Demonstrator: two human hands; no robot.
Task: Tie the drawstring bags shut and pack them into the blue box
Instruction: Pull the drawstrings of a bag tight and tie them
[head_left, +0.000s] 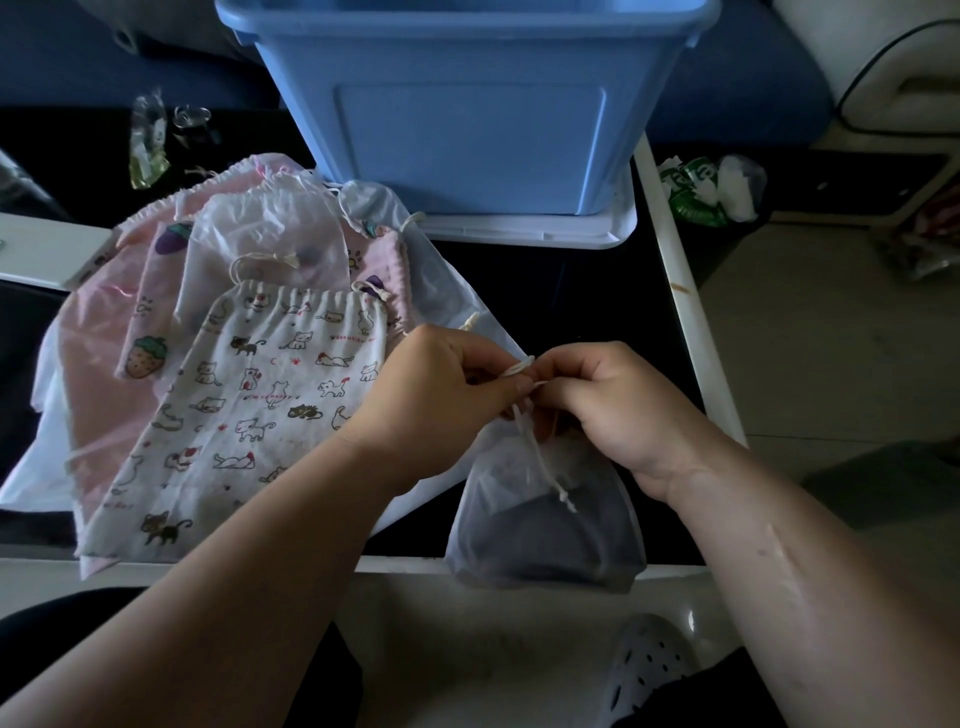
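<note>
A sheer white mesh drawstring bag with something dark inside lies at the table's front edge. Its white cord runs up to my two hands. My left hand pinches one cord end, and my right hand pinches the other, fingertips nearly touching above the bag's gathered mouth. A pile of other drawstring bags lies to the left: a cat-print bag on top, pink fruit-print bags and a sheer white one beneath. The blue box stands open at the back on its white lid.
The table has a dark top with a white rim on the right and front. Small clear packets lie at the back left. A crumpled green-and-white wrapper sits on the floor at right. A perforated white shoe is below the front edge.
</note>
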